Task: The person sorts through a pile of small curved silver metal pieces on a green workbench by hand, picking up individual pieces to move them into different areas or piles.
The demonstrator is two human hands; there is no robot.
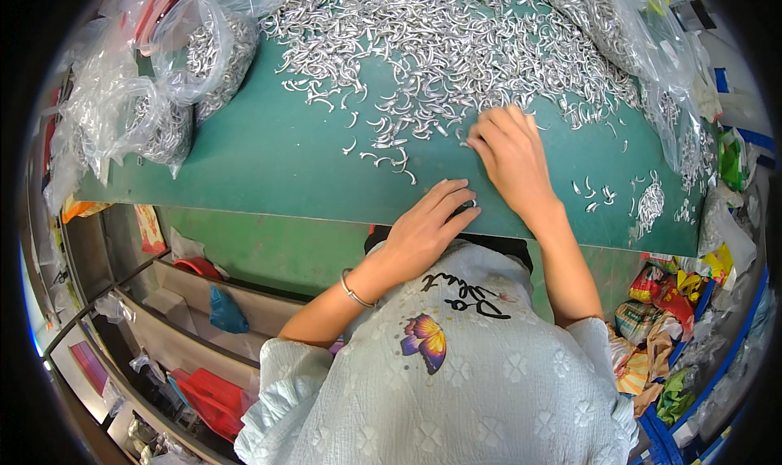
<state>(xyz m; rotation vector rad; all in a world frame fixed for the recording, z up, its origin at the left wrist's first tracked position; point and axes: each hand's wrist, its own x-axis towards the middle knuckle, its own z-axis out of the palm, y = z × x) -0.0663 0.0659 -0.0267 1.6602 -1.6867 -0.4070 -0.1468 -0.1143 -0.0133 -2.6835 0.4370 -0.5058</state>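
Note:
A large heap of small curved silver metal pieces [440, 33] covers the far part of a green table [269, 155]. My right hand [509, 159] lies palm down at the heap's near edge, fingers spread over loose pieces. My left hand [428, 229] rests at the table's front edge, fingers curled over a small dark object that is mostly hidden. A thin metal bangle [354, 292] circles my left wrist.
Clear plastic bags [155, 82] filled with the same metal pieces stand at the table's left; another bag [652, 57] lies at the right. A small cluster of pieces [648, 204] lies near the right edge. Shelves with red items [212, 396] are at lower left, colourful wrappers [660, 326] at right.

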